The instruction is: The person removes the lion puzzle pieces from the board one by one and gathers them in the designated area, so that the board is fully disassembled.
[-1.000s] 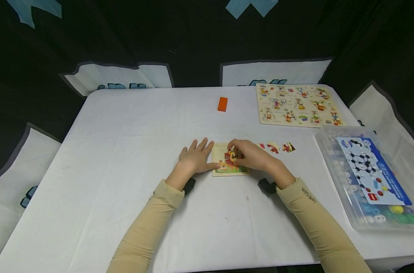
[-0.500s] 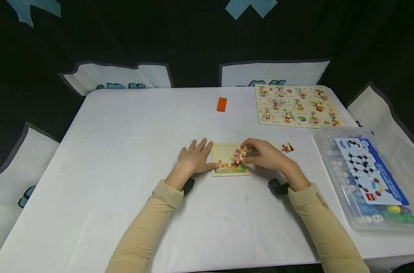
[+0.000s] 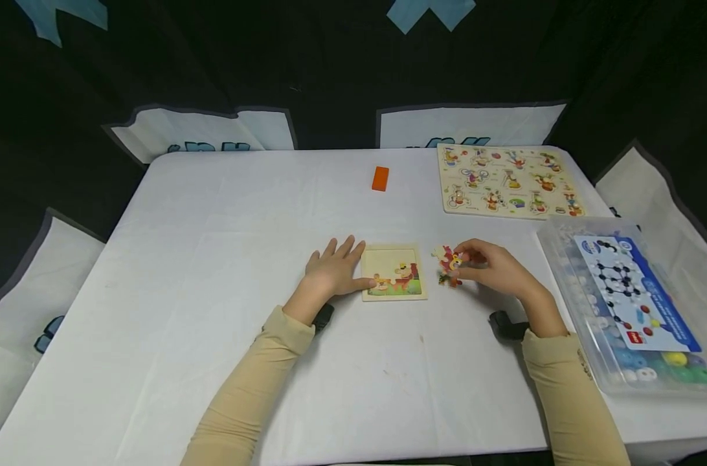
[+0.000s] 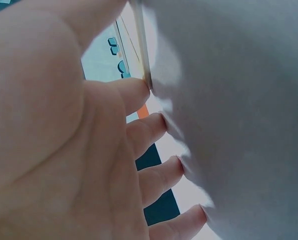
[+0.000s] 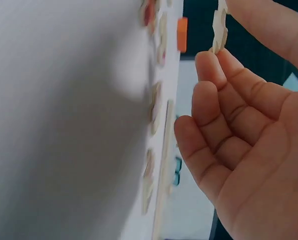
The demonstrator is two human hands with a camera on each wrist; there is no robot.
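My left hand point(image 3: 333, 268) lies with fingers spread on the white table, its thumb resting on the lower left of a small wooden jigsaw tray point(image 3: 385, 254). Pieces with a cartoon animal picture point(image 3: 408, 275) fill the lower and right part of that tray; its upper left shows bare wood. In the left wrist view the tray's edge point(image 4: 143, 45) is by the thumb and forefinger. To the tray's right, my right hand point(image 3: 493, 268) pinches a puzzle piece point(image 5: 219, 27) between thumb and fingertips, raised off the table. Loose pieces point(image 5: 156, 107) lie below and beyond it, partly hidden in the head view.
A large wooden picture board point(image 3: 505, 181) lies at the back right. On the right stands a clear plastic box point(image 3: 569, 285) of coloured balls with a molecule card on its lid. An orange block point(image 3: 380, 178) sits near the back edge.
My right hand has moved right, from over the tray to beside it, carrying the pinched puzzle piece. More of the tray's bare wood shows now. The left hand has stayed put.
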